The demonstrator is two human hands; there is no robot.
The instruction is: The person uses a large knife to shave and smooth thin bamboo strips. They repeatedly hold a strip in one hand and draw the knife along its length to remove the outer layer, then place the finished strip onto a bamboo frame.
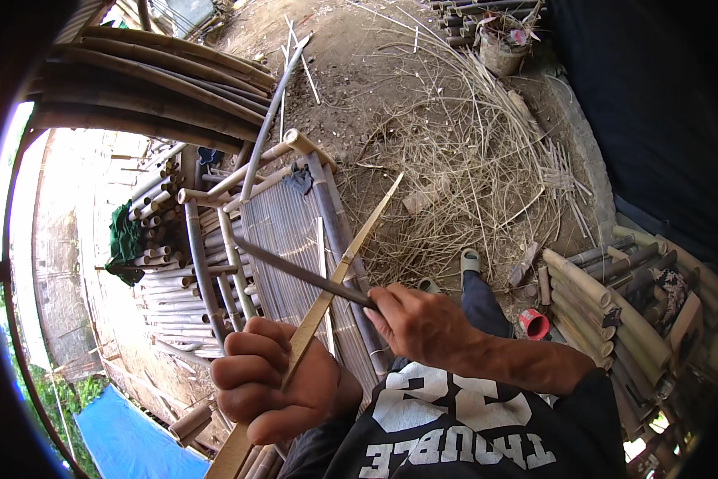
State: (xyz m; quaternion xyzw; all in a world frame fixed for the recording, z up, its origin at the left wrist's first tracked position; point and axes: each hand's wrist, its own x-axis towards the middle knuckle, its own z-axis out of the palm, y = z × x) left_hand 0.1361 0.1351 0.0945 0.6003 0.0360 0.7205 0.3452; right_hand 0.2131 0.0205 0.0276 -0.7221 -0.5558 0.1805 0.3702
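Note:
My left hand [275,379] is closed around a long, flat bamboo strip [367,231]. Its pale tip points away from me over the ground, and the lower end comes out below my fist. In my right hand [423,319] is a long, narrow dark blade [295,270], its handle hidden by my fingers. The blade points to the left and crosses the strip a little above my left hand. I cannot tell whether its edge is biting into the bamboo.
A bamboo bench [275,215] stands beneath my hands, with a grey cloth [298,179] on it. Bamboo shavings [447,176] litter the dirt ahead. Stacked bamboo poles [159,76] lie far left, more poles [606,319] at right near a red container [534,324].

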